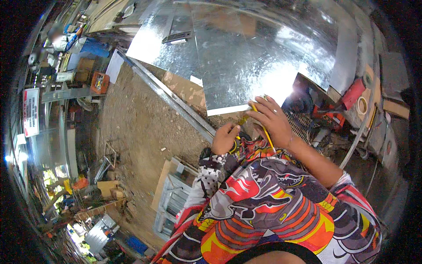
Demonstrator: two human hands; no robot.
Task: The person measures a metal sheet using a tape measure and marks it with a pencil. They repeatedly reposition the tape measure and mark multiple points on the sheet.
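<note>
A large shiny metal sheet (237, 75) lies on the work table in front of me, its near corner close to my hands. My right hand (274, 121) reaches to the sheet's near edge, fingers bent over the yellow blade of a tape measure (266, 134). The blade curves from these fingertips back toward my body. My left hand (225, 140), fingers curled, is just left of it at the yellow tape; what lies inside its grip is partly hidden. A small white piece (196, 81) sits by the sheet's left edge.
A dark tool with a pale label (177, 37) rests on the sheet. Long metal bars (169, 94) run along the table's left side. To the right are a red cylinder (353, 94) and a tape roll (362, 105). A metal frame (175, 200) stands lower left; an orange box (100, 82) is farther off.
</note>
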